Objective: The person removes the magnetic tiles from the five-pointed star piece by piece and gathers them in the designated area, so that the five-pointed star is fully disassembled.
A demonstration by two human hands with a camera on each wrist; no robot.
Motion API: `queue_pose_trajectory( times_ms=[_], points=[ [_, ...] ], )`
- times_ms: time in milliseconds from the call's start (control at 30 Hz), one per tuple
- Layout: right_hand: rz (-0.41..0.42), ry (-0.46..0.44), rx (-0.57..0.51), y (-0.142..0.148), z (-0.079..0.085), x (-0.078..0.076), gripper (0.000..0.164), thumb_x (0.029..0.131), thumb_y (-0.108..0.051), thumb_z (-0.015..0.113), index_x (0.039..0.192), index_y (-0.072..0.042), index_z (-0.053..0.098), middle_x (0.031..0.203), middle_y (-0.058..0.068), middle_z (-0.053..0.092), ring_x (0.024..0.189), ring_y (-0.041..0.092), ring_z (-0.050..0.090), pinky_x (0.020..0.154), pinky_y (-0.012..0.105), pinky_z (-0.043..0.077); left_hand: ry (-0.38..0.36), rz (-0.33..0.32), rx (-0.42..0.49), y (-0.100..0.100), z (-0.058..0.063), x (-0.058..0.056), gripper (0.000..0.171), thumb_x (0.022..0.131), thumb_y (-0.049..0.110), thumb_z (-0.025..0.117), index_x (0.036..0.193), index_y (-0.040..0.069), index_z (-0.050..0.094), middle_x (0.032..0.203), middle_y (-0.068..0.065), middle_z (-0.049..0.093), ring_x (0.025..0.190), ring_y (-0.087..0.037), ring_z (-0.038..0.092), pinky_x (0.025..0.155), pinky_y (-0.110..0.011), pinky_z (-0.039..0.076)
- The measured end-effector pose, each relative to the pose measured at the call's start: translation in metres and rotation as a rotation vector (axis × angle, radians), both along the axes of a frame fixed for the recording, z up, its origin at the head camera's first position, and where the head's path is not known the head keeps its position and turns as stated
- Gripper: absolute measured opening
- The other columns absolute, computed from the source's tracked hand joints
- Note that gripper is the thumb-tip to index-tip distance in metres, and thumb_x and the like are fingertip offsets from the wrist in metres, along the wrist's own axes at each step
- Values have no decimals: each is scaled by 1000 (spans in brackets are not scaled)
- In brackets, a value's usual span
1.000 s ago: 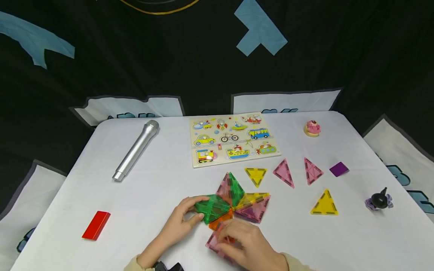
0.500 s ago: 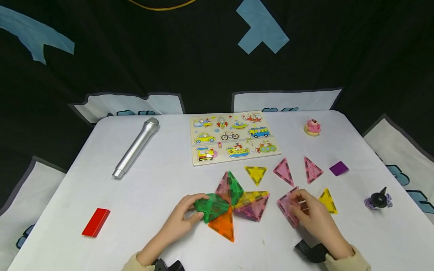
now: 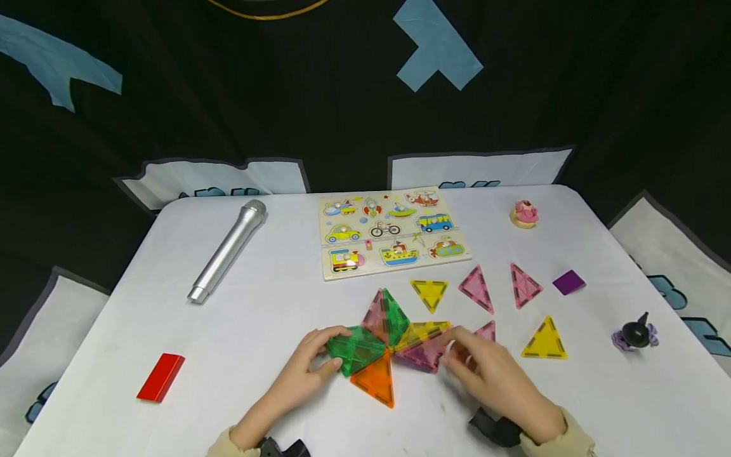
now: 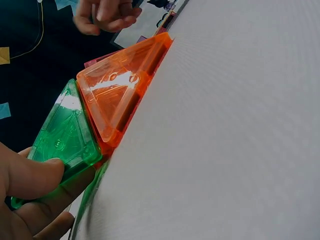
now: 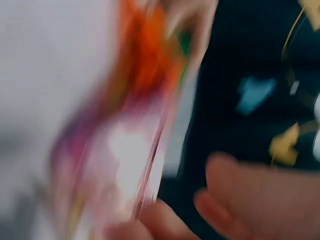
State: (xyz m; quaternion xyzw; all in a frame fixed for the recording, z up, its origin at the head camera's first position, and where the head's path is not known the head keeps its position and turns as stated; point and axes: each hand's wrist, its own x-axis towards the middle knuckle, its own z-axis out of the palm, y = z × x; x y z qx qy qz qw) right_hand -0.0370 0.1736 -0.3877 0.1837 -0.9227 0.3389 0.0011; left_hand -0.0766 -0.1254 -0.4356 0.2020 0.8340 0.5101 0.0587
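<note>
Translucent magnetic tiles form a star-like cluster near the table's front. My left hand (image 3: pixel 308 371) pinches its green tile (image 3: pixel 361 349), thumb on top and fingers beneath in the left wrist view. Beside that, an orange triangular tile (image 3: pixel 377 381) points toward me. A yellow tile (image 3: pixel 425 331) and a pink-purple tile (image 3: pixel 422 357) make the cluster's right arm. My right hand (image 3: pixel 493 374) is at that arm's outer edge, fingertips right at the pink-purple tile, thumb and fingers parted. A loose pink tile (image 3: pixel 487 330) is partly hidden behind this hand. The right wrist view is blurred.
Loose yellow triangles (image 3: pixel 545 339), pink triangles (image 3: pixel 525 285) and a purple tile (image 3: pixel 569 282) lie to the right. Behind stands a vehicle puzzle board (image 3: pixel 394 235). A silver microphone (image 3: pixel 228 251) and red block (image 3: pixel 161 377) are left; a cupcake toy (image 3: pixel 524 214) is back right.
My right hand took a pink triangle away from the cluster to the right, let it go there, and came back left to the cluster's edge. The left hand stayed put.
</note>
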Motion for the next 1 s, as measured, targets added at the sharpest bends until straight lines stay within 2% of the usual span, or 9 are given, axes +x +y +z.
queue_pose_trajectory(
  times_ms=[100, 167, 300, 467, 700, 767, 833, 900, 1000],
  points=[
    [243, -84, -38, -27, -1, 5, 28, 89, -23, 59, 115, -15, 55, 93, -5, 58, 68, 0, 50, 59, 20, 46, 12, -6, 6, 1, 0, -1, 46, 79, -1, 65, 118, 22, 55, 112, 2, 53, 94, -15, 45, 84, -34, 41],
    [323, -88, 3, -42, -6, 7, 34, 89, -28, 59, 120, -16, 53, 102, -2, 56, 76, 3, 52, 66, 23, 47, 3, -8, 8, 1, 0, -2, 46, 79, -1, 65, 118, 23, 55, 111, 2, 52, 94, -15, 46, 85, -34, 41],
    [316, -20, 35, -64, -20, 8, 33, 87, -22, 61, 118, -14, 54, 103, -1, 52, 80, 6, 48, 69, 23, 45, -30, -14, 23, 1, 0, -4, 46, 80, 0, 65, 119, 23, 54, 113, -2, 52, 97, -16, 49, 86, -36, 42],
    [274, 58, -66, -72, -32, 9, 27, 83, -5, 64, 107, -14, 55, 98, -5, 49, 81, 6, 46, 70, 19, 44, -60, -4, 56, -1, 2, -1, 44, 80, -1, 64, 118, 17, 55, 114, -11, 51, 95, -20, 55, 85, -43, 42],
    [297, 147, -269, -59, -22, 12, 23, 85, -7, 62, 102, -18, 52, 95, -8, 51, 78, 6, 47, 66, 18, 44, -74, 12, 49, -1, -1, -1, 45, 79, -2, 65, 118, 19, 55, 111, -9, 53, 95, -19, 58, 87, -46, 39],
    [232, 160, -315, -45, -14, 14, 23, 84, -7, 62, 102, -18, 52, 95, -6, 52, 77, 7, 49, 63, 20, 46, -74, 15, 44, 0, -2, -2, 47, 78, -3, 65, 118, 21, 55, 111, -8, 53, 95, -19, 58, 88, -46, 39],
    [121, 169, -337, -24, -8, 17, 26, 82, -3, 64, 102, -16, 53, 95, -5, 53, 78, 9, 52, 63, 22, 49, -77, 14, 45, 0, -3, -2, 48, 78, -4, 65, 118, 21, 55, 111, -8, 53, 96, -20, 58, 88, -47, 39],
    [-45, 153, -335, 4, -3, 23, 28, 80, 4, 64, 100, -13, 54, 95, -3, 54, 78, 10, 54, 63, 24, 50, -85, 12, 48, -1, -3, -2, 49, 78, -4, 65, 119, 21, 55, 112, -9, 52, 98, -21, 57, 90, -50, 37],
    [-340, 69, -275, 53, -3, 38, 26, 81, 8, 61, 100, -8, 54, 98, 4, 55, 76, 10, 56, 63, 22, 49, -106, 10, 57, -2, -3, -3, 47, 79, -2, 65, 119, 22, 54, 114, -9, 51, 100, -21, 56, 93, -54, 32]
  ],
)
